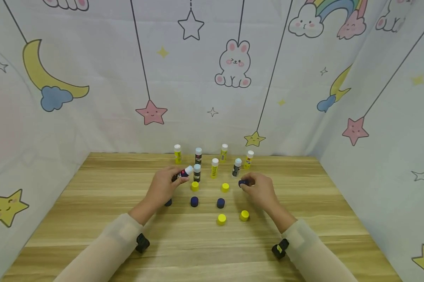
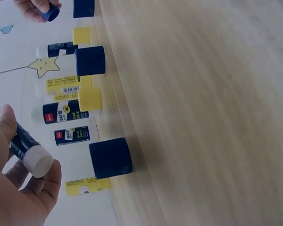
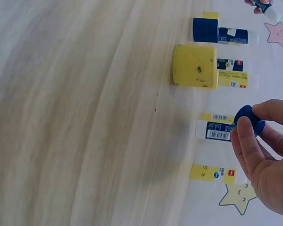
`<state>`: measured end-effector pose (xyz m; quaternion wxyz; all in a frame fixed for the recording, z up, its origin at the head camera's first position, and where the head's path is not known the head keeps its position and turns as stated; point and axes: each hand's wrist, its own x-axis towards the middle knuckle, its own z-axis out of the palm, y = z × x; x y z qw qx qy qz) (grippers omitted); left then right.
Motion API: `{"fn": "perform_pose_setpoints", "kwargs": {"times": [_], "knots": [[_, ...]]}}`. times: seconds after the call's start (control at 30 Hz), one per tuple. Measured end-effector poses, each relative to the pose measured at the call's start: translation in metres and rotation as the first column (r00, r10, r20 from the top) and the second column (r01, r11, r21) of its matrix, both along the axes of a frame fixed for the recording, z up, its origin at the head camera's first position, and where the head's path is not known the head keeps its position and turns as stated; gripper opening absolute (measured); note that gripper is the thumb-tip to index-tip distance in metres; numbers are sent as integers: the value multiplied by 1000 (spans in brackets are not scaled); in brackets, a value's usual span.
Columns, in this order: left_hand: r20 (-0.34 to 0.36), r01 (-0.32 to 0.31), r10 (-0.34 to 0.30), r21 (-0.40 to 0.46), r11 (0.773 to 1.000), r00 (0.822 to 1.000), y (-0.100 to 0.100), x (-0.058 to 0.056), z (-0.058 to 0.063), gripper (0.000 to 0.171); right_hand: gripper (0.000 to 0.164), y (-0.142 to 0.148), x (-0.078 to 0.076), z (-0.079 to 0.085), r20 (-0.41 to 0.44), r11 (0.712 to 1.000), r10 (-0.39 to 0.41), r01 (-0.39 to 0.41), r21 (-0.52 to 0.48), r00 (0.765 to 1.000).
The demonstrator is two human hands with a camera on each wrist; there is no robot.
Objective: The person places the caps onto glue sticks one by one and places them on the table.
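My left hand (image 1: 162, 186) grips a dark blue glue stick (image 1: 184, 172), held tilted with its white end towards the middle of the table. Between the thumb and fingers of my right hand (image 1: 262, 191) is a dark blue cap (image 3: 249, 118), raised off the table in the right wrist view. Upright behind the hands stand other glue sticks, some yellow like the one in the centre (image 1: 214, 169), some dark blue like the one beside my left fingers (image 1: 197, 174). All show whitish tops. Loose yellow caps (image 1: 225, 187) and dark blue caps (image 1: 194, 201) lie nearer me.
The wooden table (image 1: 212, 250) ends at a white cloth backdrop (image 1: 109, 78) printed with stars and rabbits. Two yellow caps, one left (image 1: 221, 219) and one right (image 1: 244, 215), sit closest to me. One dark cap (image 1: 168, 202) is partly covered by my left wrist.
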<state>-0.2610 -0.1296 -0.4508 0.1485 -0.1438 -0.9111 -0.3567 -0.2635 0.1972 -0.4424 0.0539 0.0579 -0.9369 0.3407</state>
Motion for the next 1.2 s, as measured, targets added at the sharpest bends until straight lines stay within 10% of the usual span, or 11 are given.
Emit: {"fn": "perform_pose_setpoints", "kwargs": {"times": [1.2], "knots": [[-298,58,-172,-356,933,939,42,11,3,37,18,-32,17,1,-74,944,73,-92,-317,995]]}}
